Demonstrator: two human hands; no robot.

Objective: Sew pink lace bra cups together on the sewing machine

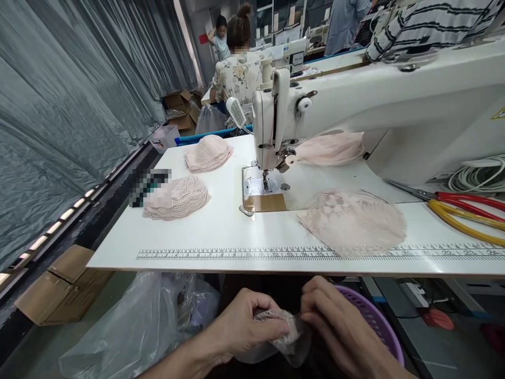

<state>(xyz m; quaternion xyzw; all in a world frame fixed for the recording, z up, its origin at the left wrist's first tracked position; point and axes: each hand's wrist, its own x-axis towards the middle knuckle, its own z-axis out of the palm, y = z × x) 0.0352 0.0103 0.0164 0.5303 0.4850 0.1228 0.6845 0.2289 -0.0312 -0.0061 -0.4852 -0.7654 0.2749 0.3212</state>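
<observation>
Grey plastic sheeting hangs along the left of a sewing workshop, where other people sit at machines further back. Up front stands a white bench (221, 231) carrying an industrial sewing machine (355, 105). Below the bench's front edge, over the lap, the left hand (244, 327) and the right hand (340, 325) are both pinched closed on a small pale-pink lace piece (281, 322) held between them, beside a purple basket (376, 320). The piece looks very light, limp and soft. It would probably snag or stretch if tugged, so it seems best held by its edges with the fingertips rather than bunched. More pink lace lies on the bench: a broad piece (355, 221) right of the needle and two stacks (208, 152) (182, 198) to the left. Red-and-yellow-handled scissors (465, 204) rest at the right. A printed ruler (236, 254) runs along the bench front, its numerals readable into the twenties. The machine's labels are too small to read.
</observation>
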